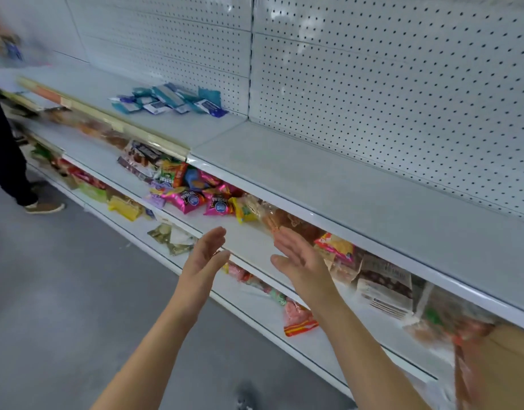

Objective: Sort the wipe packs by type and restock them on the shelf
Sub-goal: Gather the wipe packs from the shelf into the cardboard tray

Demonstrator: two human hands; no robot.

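Left hand (206,255), right hand (299,257), each grip slack, holding nothing, wipe packs (169,99) heaped on shelf (192,130), labels unreadable

I'm looking at a shop aisle: long white shelving (343,184) backed by pegboard (402,84), price-strip rails (112,122) along the edges, snack packets (192,199) heaped on lower tiers (wipe packs (169,99) lie above), grey floor (47,291) below.

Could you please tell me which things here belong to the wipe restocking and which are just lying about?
Job: wipe packs, teal and dark blue, piled on the upper shelf; left hand and right hand, both empty.
Lying about: snack packets and bagged bread on the lower shelves; another person at far left.
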